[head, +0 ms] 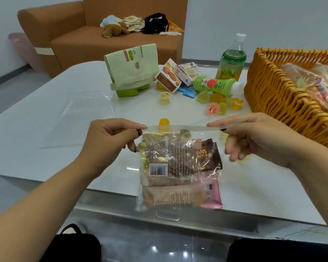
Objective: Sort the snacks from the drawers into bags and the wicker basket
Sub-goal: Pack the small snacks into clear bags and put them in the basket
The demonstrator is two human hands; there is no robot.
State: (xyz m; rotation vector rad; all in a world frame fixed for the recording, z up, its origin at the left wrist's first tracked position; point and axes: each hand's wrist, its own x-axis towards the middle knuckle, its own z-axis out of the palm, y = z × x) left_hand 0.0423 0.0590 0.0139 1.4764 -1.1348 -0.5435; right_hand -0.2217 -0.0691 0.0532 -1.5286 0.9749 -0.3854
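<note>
A clear zip bag (178, 167) full of wrapped snacks, brown, gold and pink, hangs above the near edge of the white table (64, 110). My left hand (112, 137) pinches the left end of its zip strip and my right hand (254, 137) pinches the right end, holding the strip stretched level. The wicker basket (273, 95) stands at the right with bagged snacks inside. Loose jelly cups (216, 104), small snack boxes (170, 78) and two green drink bottles (231, 59) lie at the back of the table.
An empty clear bag (80, 118) lies flat on the table's left. A green paper bag (131, 67) stands behind it. A brown sofa (83, 40) with a plush toy, packets and a black bag sits beyond, a pink bin (25, 50) at its left.
</note>
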